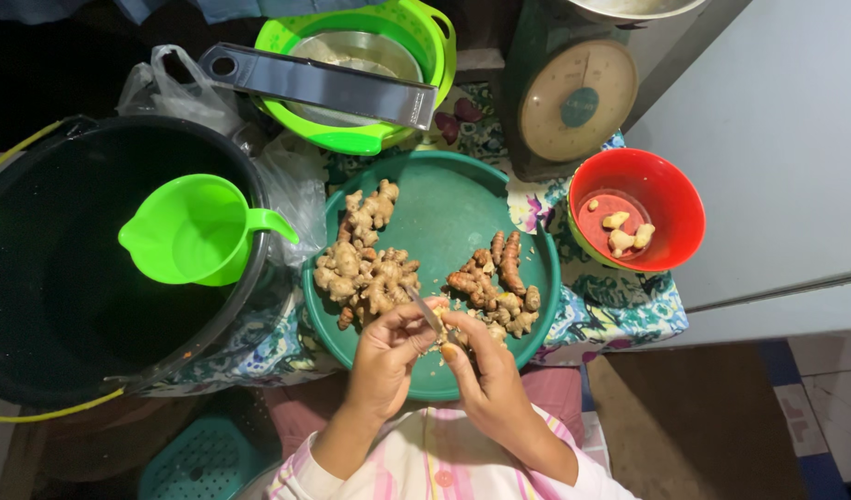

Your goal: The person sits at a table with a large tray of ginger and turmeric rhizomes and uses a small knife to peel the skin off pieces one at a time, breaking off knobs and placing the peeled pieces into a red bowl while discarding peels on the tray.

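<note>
left hand (pixel 385 356) grips a small knife (pixel 426 312), right hand (pixel 481 370) pinches a root piece (pixel 447 348) above the green tray (pixel 444 208); blade could slip into fingers

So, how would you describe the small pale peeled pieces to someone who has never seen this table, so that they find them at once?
Start from the big round green tray in the middle and look right, below the kitchen scale. There stands a red bowl, and the peeled pieces lie in it. Unlike the brown knobbly roots piled on the tray, they are pale, smooth and few.
</note>
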A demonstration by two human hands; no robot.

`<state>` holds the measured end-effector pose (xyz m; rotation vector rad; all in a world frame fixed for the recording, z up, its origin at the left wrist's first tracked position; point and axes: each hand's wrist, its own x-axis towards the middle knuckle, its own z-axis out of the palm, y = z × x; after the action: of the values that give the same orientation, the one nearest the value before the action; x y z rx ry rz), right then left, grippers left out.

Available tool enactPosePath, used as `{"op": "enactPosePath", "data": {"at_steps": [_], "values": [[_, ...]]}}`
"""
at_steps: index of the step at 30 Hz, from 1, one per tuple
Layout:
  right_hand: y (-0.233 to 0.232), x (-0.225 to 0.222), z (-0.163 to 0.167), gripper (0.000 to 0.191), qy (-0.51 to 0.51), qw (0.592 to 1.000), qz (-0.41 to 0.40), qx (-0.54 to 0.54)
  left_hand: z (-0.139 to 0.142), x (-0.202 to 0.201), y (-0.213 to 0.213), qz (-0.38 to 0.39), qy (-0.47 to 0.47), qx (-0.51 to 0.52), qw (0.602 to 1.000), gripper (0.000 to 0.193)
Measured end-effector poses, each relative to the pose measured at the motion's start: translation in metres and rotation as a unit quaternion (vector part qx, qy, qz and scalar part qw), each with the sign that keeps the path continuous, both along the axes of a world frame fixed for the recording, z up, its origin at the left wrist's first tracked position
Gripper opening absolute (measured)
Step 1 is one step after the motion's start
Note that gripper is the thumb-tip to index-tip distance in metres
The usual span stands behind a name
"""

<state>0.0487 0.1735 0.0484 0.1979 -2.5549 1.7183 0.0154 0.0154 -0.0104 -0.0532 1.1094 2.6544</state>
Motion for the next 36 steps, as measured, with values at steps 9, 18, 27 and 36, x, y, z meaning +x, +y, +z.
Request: {"op": "enactPosePath", "data": {"at_steps": [9,18,27,36], "values": [[0.003,0.001,-0.003,0.045,0.008,0.998,0.047,-0.051,0.008,-0.004,-0.003,-0.004,0.015,-0.014,1.0,0.031],[0.015,-0.012,-0.024,0.035,-0.264,0.874,-0.022,-0.407,0.021,-0.005,0.001,-0.037,0.001,0.033,0.999,0.032],[0.03,-0.017,-0.037,0.028,-0.251,0.885,-0.05,-0.388,0.023,-0.011,-0.004,-0.055,-0.025,0.063,0.996,0.034],[0.007,0.001,-0.001,0.051,-0.024,0.997,0.027,-0.067,0.005,-0.011,-0.006,-0.022,-0.026,0.062,0.997,0.034]]}}
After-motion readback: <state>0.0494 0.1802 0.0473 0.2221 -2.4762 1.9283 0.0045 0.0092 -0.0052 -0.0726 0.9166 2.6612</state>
